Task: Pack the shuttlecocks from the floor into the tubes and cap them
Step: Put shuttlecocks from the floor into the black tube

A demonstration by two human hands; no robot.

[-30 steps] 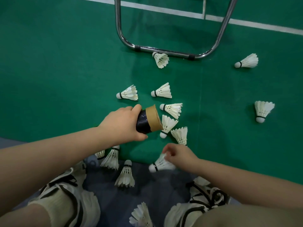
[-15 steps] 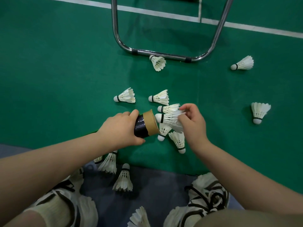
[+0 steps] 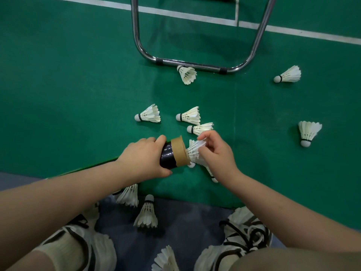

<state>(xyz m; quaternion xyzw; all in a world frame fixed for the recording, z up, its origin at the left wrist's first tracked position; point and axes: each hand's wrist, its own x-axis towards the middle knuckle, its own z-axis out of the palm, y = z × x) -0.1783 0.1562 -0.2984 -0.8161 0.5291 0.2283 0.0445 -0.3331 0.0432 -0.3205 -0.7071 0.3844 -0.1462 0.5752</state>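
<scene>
**Shuttlecock half inside the tube mouth**

The tube [image 3: 172, 153] is held above the green floor [image 3: 78, 94], its long axis lying nearly level and running left to right, its tan-banded open mouth pointing right; the black body disappears into the left hand [image 3: 144, 157], whose grip is wrapped closed around it, thumb on top; a shuttlecock [image 3: 194, 151] sits at the mouth with its nose end hidden inside the tube and its white feather skirt flaring out to the right, on the same axis as the tube; the right hand [image 3: 216, 153] pinches that skirt, grip closed on the feathers with the fingertips [image 3: 201, 136] at its upper edge.

Just beyond the hands, 3 loose shuttlecocks lie on their sides with cork noses pointing left: 1 [image 3: 200, 128] touching distance from the right hand, 1 [image 3: 188, 116] above it, 1 [image 3: 148, 114] further left; another [image 3: 187, 74] rests against the foot of a chrome chair frame [image 3: 195, 64]; 2 more [image 3: 288, 75] [image 3: 309, 132] lie well apart at right; nearer the person, 2 [image 3: 128, 195] [image 3: 146, 213] lie by the floor's grey edge strip [image 3: 175, 222], between the 2 shoes [image 3: 246, 231].
</scene>
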